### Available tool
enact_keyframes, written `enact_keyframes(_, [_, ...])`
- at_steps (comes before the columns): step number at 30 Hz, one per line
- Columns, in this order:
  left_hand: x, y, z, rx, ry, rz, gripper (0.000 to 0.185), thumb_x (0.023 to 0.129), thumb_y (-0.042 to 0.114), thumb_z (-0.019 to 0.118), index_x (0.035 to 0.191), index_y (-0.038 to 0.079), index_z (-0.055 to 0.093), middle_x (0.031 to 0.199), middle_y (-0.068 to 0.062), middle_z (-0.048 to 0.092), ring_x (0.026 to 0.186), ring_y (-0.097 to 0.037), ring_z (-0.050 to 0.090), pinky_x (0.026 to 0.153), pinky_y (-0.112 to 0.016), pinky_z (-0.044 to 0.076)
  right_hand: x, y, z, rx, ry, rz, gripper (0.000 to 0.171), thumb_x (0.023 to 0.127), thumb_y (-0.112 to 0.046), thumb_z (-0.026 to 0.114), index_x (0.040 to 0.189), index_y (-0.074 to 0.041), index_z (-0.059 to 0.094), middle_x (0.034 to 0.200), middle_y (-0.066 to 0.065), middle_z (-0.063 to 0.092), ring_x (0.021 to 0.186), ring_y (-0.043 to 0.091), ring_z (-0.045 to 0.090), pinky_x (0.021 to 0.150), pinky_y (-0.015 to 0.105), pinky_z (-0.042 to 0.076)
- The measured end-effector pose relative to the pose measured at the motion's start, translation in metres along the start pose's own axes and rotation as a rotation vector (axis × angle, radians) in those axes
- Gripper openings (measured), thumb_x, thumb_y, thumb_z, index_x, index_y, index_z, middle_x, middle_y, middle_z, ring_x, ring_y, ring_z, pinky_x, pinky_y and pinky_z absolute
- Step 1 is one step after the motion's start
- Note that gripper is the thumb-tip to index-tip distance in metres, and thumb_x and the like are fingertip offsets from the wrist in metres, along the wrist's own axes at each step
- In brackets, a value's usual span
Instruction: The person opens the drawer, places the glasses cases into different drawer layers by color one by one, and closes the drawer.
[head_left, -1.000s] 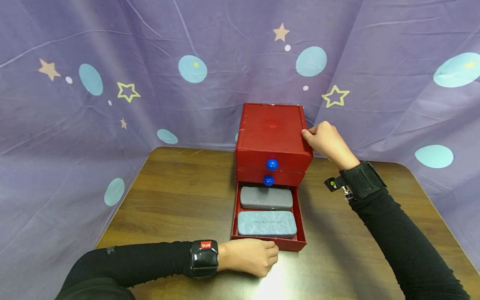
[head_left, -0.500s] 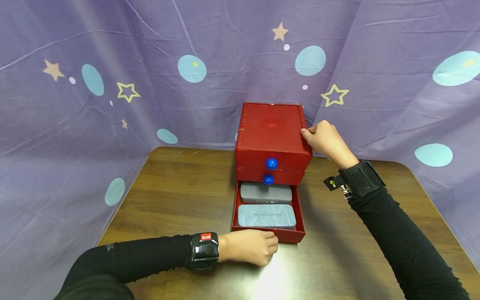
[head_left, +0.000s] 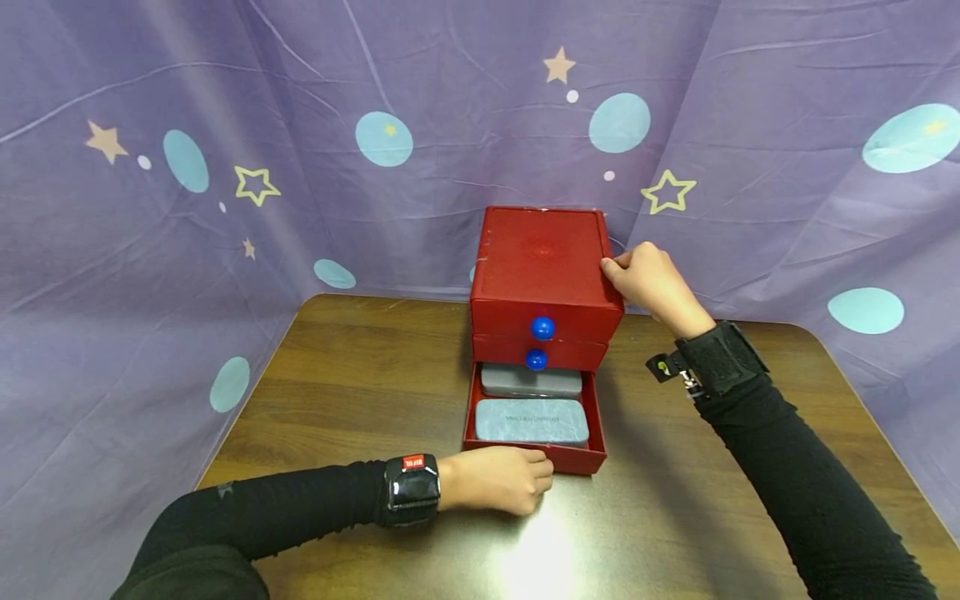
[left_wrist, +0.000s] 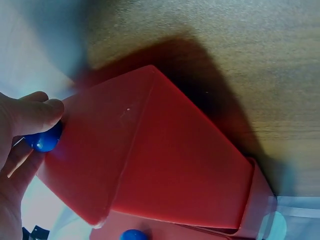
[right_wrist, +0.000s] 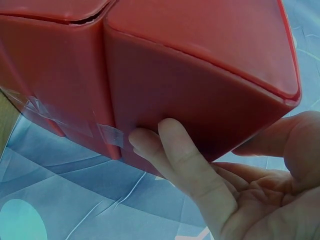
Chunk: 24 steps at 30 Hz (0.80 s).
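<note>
Blue knob (left_wrist: 44, 141) pinched by left-hand fingers (left_wrist: 35, 114); drawer (head_left: 533, 457) half out.

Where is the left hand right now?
In the head view the left hand is low and just left of centre on the wooden table, at the front of the open bottom drawer, gripping its blue knob.
</note>
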<state>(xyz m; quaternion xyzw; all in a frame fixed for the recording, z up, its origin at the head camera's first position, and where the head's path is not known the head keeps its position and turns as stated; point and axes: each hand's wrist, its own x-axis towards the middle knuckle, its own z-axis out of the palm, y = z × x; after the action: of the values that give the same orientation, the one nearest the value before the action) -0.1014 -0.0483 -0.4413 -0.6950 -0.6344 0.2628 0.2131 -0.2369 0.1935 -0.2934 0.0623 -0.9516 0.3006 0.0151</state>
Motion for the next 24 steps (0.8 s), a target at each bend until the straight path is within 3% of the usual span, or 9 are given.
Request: enact_keyframes(24, [0.000, -0.015, 0.020, 0.002, -0.034, -0.035, 0.028, 0.099, 0.018, 0.055, 0.089, 0.036, 0.075, 0.095, 0.016, 0.066, 0.095, -0.006, 0.060, 0.087, -0.020, 0.048, -0.001, 0.000, 0.001, 0.015, 0.003, -0.013, 0.053, 0.104, -0.023, 0.053, 0.055, -0.008, 0.064, 0.047, -0.008, 0.050, 0.047, 0.012, 0.048, 0.045, 0.027, 0.033])
